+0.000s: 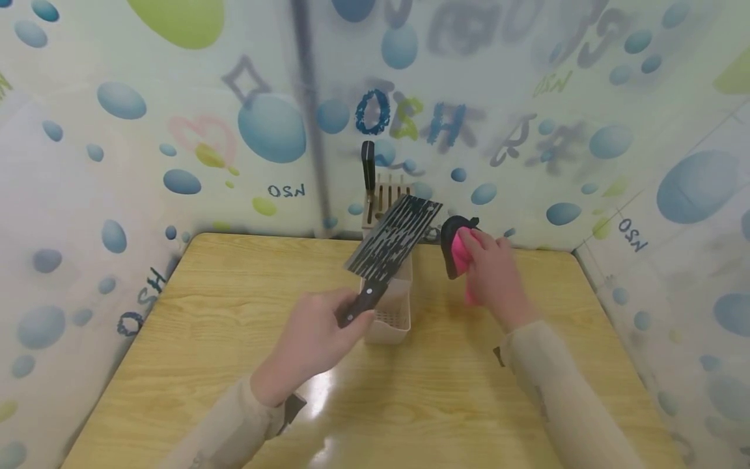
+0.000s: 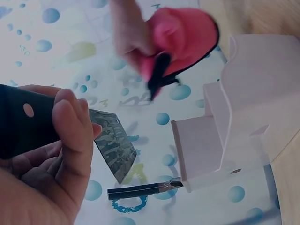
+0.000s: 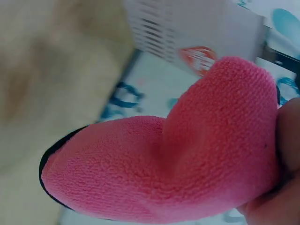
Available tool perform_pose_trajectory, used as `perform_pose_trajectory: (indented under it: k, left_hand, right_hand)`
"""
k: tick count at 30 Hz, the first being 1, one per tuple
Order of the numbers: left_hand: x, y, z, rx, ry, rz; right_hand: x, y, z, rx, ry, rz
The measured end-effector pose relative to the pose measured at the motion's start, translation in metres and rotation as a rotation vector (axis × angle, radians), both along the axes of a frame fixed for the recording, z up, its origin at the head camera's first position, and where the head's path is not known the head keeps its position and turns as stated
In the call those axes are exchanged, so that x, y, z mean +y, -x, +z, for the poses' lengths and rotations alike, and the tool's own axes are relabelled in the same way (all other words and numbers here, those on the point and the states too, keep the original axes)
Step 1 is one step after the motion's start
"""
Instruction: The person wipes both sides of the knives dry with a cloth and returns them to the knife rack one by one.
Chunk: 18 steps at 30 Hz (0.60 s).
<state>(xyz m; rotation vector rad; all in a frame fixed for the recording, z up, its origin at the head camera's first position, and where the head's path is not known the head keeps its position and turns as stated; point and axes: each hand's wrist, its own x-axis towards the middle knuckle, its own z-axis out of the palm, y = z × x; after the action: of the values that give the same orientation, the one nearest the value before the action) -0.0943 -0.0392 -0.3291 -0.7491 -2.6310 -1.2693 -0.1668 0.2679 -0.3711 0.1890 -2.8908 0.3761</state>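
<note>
In the head view my left hand grips the black handle of a cleaver, its broad blade slanting up and away with dark streaks. My right hand pinches a pink fleecy cloth with black edging and a black tab. The right wrist view shows the cloth folded and hanging from the fingers. Behind the blade, a pale plastic knife rack stands on the table, partly hidden. A black-handled knife sits upright in its slotted back part. The left wrist view shows the cleaver apart from the rack.
The wood-grain table backs onto a wall covering with blue and green ovals and lettering. Similar covering encloses the left and right sides. The rack stands near the table's far edge, between the hands.
</note>
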Motion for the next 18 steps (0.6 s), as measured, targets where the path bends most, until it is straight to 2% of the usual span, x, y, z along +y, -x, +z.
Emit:
perform_pose_trajectory:
  k: [3, 6, 8, 13, 18]
  left_hand:
    - [-0.001, 0.001, 0.004, -0.034, -0.013, -0.017]
    - [-0.002, 0.001, 0.008, -0.089, -0.031, -0.033]
    - [-0.003, 0.001, 0.010, -0.149, -0.047, -0.046]
    - [-0.002, 0.003, 0.015, -0.269, -0.078, -0.062]
    - [-0.001, 0.007, 0.016, -0.313, -0.098, -0.068]
  right_hand:
    - [0.003, -0.002, -0.019, -0.135, 0.026, -0.019]
    - [0.005, -0.003, -0.037, -0.216, 0.067, -0.035]
    - [0.004, -0.004, -0.046, -0.251, 0.085, -0.043]
    - [0.003, -0.009, -0.063, -0.287, 0.106, -0.041]
    - [0.000, -0.019, -0.076, -0.262, 0.083, 0.005]
